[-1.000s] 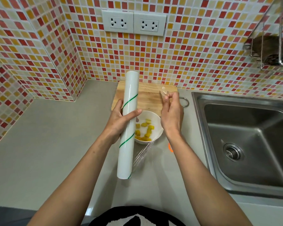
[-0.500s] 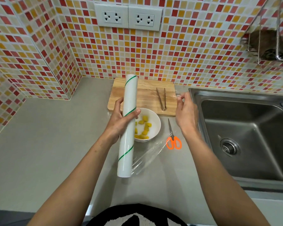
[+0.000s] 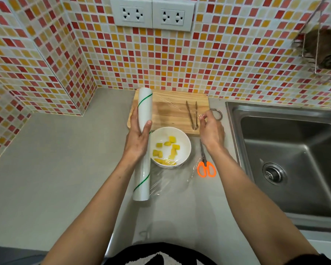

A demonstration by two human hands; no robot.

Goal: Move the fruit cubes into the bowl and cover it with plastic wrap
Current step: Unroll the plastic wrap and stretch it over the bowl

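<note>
Clear plastic wrap (image 3: 166, 180) stretches from the roll (image 3: 144, 142), which my left hand (image 3: 137, 142) clamps, over the white bowl (image 3: 170, 147) of yellow fruit cubes (image 3: 167, 150) beside the cutting board (image 3: 172, 111) near the table's back edge, to my right hand (image 3: 211, 131), pinching its far edge. I judge it feather-light, limp and clingy, likely to fold on itself, so I would grip only edge and roll, keeping it taut.

The mosaic wall tiles (image 3: 218, 60) are red, orange and pale yellow. The white plastic wrap roll (image 3: 142, 150) has thin green diagonal stripes. The round white bowl (image 3: 183, 150) holds yellow fruit cubes (image 3: 167, 152). The scissors (image 3: 206, 168) have orange handles; the counter (image 3: 55, 169) is plain grey.
</note>
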